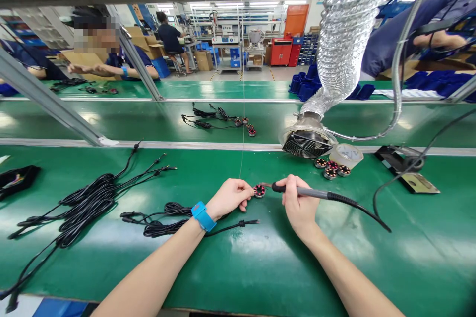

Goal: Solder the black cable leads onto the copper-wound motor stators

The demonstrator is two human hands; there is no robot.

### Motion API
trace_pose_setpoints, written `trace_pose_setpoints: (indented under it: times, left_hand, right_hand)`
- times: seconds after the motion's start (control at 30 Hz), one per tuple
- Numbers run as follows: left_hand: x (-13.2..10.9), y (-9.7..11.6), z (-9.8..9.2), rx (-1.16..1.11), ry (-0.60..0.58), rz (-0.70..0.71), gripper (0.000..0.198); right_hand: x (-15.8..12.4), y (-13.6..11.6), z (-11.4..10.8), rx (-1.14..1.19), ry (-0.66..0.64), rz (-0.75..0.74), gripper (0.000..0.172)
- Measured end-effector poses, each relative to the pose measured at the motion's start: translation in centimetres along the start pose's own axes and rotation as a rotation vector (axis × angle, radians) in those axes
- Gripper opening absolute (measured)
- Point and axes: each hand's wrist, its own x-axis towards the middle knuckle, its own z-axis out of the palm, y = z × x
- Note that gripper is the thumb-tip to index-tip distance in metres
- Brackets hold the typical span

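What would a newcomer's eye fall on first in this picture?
Most likely the shiny foil duct hanging at upper right, above the green workbench. Near the middle, the right hand holds a soldering iron close to a small stator that the left hand touches. Long black cables lie bundled on the left.

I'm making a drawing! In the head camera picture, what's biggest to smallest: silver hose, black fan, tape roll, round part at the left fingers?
1. Silver hose
2. Black fan
3. Tape roll
4. Round part at the left fingers
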Motion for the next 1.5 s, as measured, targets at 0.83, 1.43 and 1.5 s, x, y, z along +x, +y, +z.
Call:
trace_pose_setpoints:
  times: [0.83, 1.43, 1.5]
  left_hand:
    - [0.06, 0.08, 0.14, -0.014, 0.010, 0.002, 0.024]
    - [-0.12, 0.39, 0.22, -0.006, 0.003, -0.011, 0.025]
    - [-0.07, 0.32, 0.21, -0.007, 0.005, -0.005, 0.023]
  right_hand:
    - [-0.89, 0.48, 0.23, 0.031, -0.108, 0.025, 0.047]
    - [-0.64, 0.20, 0.23, 0.066, -0.087, 0.042, 0.049]
    - [-0.67, 0.28, 0.28, 0.067, -0.100, 0.043, 0.048]
